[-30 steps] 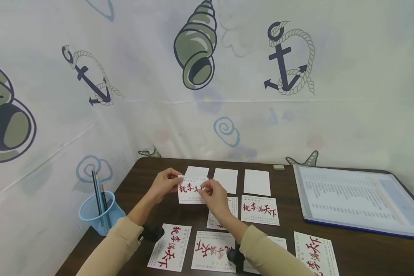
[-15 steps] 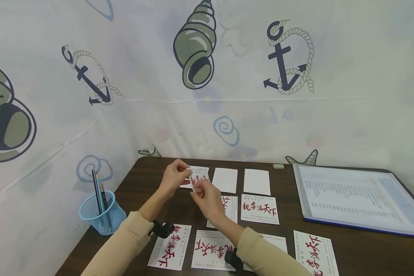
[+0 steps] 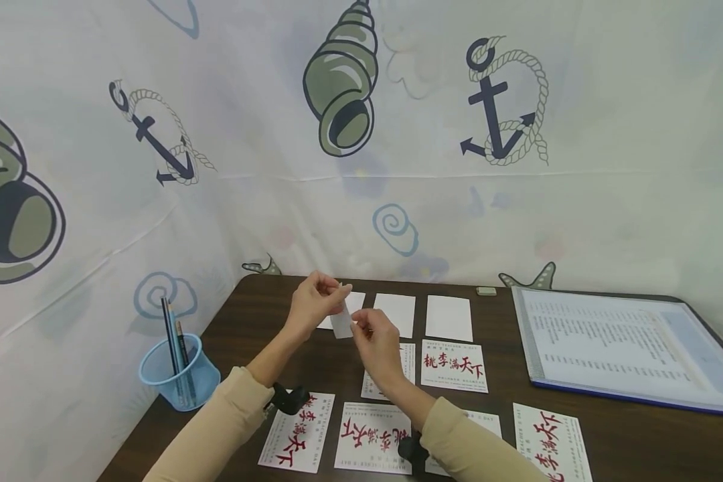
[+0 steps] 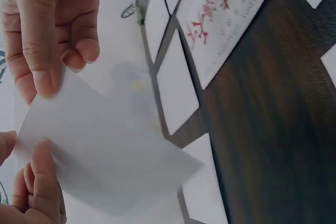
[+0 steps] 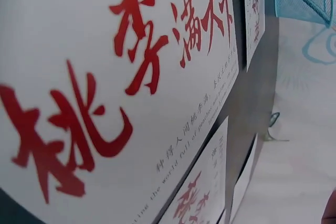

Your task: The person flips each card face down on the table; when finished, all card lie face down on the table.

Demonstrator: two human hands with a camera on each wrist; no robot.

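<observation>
A white card, its blank side showing, is held up above the table between both hands. My left hand pinches it between thumb and fingers; in the left wrist view the fingers of this left hand grip its lower left part. On the opposite side my right hand pinches the card's corner, and that right hand shows at the top of the left wrist view. Behind the held card lies a blank card, partly covered. Under the right hand a card with red calligraphy is partly hidden.
Two more blank cards lie in the back row. A printed card is in the middle row, several others along the front. A blue pencil cup stands left, a whiteboard lies right, against a patterned curtain.
The card, first held flat with its red print showing, has moved back and been turned so its blank side faces up. Both hands have shifted their grip on it.
</observation>
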